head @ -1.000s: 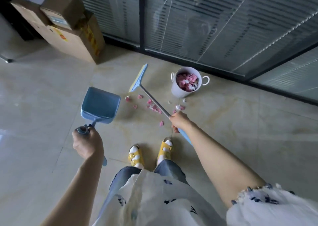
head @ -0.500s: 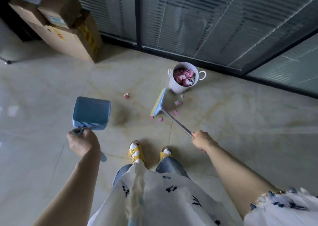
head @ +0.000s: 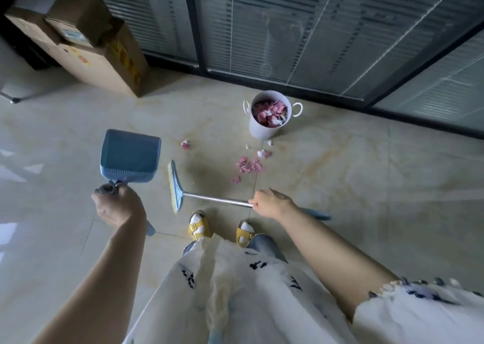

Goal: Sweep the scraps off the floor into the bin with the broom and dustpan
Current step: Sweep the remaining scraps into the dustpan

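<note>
Although well begun, not yet finished. Shows a white bin (head: pixel 262 131) by the glass wall (head: pixel 314 29), already loaded with a heap of pink pieces, so counts part of the work as done. Leaves a loose cluster of scraps (head: pixel 248 166) on the floor (head: pixel 340 173) just in front of the bin, a few bits nearer its base, and 1 lone piece (head: pixel 186 144) further left. Grips the broom (head: pixel 209 198) by its metal shaft with the right hand (head: pixel 272 203), fingers curled round it, the head lying near the feet (head: pixel 199 226) and clear of the cluster. Clenches the left hand (head: pixel 117 207) round the handle of the dustpan (head: pixel 129 156), pan empty as far as shows and well apart from the scraps. Remaining, by this reading: gathering cluster and stray together, working them onto the pan, tipping into the bin.
</note>
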